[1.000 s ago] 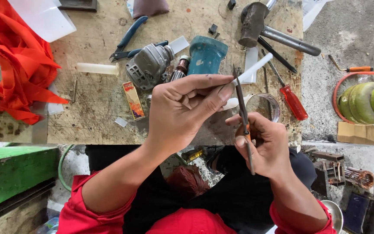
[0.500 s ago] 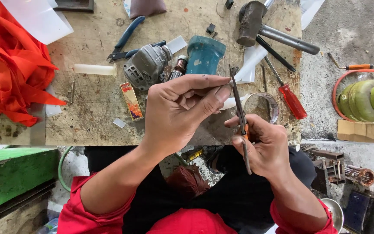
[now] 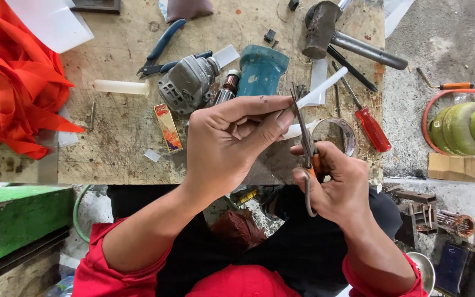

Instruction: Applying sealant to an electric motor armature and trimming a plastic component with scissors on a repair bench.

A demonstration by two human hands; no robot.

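The thin white strip (image 3: pixel 321 88) stood over the bench edge, pinched in our left hand (image 3: pixel 232 140) and crossing the blades of the scissors (image 3: pixel 305 144), which our right hand (image 3: pixel 333 184) gripped by the handles. Our thumb was near the blades, so a cut there could nick it, or the strip could bend away. Compared with one second ago, the strip pointed lower. The angle grinder (image 3: pixel 191 82) lay behind.
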